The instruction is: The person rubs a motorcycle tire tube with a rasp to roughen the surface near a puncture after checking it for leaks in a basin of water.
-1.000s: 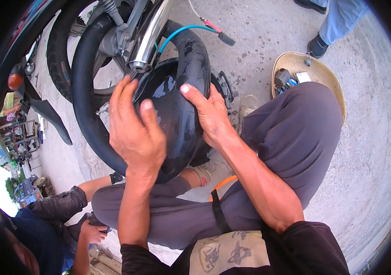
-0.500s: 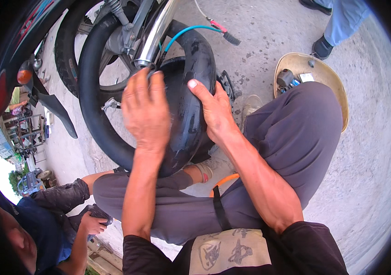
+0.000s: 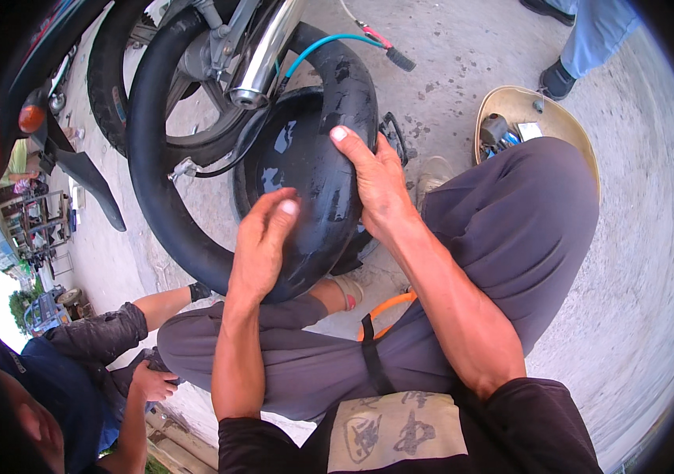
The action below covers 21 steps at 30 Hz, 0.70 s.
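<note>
A fat black inner tube [image 3: 165, 209] is blown up and stands in a big loop in front of me, its right side wet and shiny. My right hand [image 3: 380, 182] grips that side, thumb on top and fingers round the outer edge. Beside the tube's inner edge, low over a black basin [image 3: 270, 150] of water, is my left hand [image 3: 262, 249]. Its thumb and fingers are stretched and slightly apart, holding nothing. A metal air chuck [image 3: 185, 168] with a dark hose sits at the tube's left inner side. The basin is partly hidden behind the tube.
A motorcycle wheel [image 3: 195, 99] and chrome exhaust pipe [image 3: 262, 67] stand just beyond. A teal hose [image 3: 321, 47] passes over the tube. At right lies a cream tub [image 3: 596, 186] of small items. One person sits at left; another's shoe [image 3: 558, 81] is at far right.
My left hand has come down and toward me from near the exhaust end, uncovering the basin. My right hand keeps its grip, and the tube has shifted slightly.
</note>
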Tool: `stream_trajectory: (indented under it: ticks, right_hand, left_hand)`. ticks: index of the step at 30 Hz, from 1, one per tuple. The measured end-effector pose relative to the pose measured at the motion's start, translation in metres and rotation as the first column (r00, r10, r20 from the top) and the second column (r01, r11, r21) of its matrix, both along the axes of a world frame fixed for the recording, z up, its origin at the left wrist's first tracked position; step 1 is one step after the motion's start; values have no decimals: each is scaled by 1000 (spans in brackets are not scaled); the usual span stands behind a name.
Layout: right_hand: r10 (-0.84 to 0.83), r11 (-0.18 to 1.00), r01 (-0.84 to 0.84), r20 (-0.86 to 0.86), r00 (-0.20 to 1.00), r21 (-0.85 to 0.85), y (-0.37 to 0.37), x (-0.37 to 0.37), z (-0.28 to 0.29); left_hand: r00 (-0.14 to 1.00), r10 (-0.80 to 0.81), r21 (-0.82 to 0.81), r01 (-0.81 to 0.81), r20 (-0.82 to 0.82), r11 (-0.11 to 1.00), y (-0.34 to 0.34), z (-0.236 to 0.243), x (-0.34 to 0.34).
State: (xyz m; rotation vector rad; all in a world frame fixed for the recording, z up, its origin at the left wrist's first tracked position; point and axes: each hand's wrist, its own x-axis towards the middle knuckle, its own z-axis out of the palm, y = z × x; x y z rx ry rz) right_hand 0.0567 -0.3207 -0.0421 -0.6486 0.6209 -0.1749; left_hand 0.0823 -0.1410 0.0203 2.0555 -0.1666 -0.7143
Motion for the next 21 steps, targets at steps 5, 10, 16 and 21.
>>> stream_trajectory:
  ticks: [5, 10, 16, 21]
  right_hand:
    - [17, 999, -19, -42, 999, -41, 4, 1, -3]
    - [83, 992, -84, -11, 996, -91, -2, -2, 2]
    - [-29, 483, -205, -250, 968, -851, 16, -20, 13]
    - [129, -16, -150, -151, 980, -989, 26, -26, 21]
  left_hand:
    - [954, -286, 328, 243, 91, 913, -12, 17, -17]
    - [962, -273, 327, 254, 11, 910, -17, 16, -15]
    - [956, -286, 342, 250, 60, 906, -21, 9, -22]
    - [941, -311, 330, 254, 132, 909, -13, -2, -26]
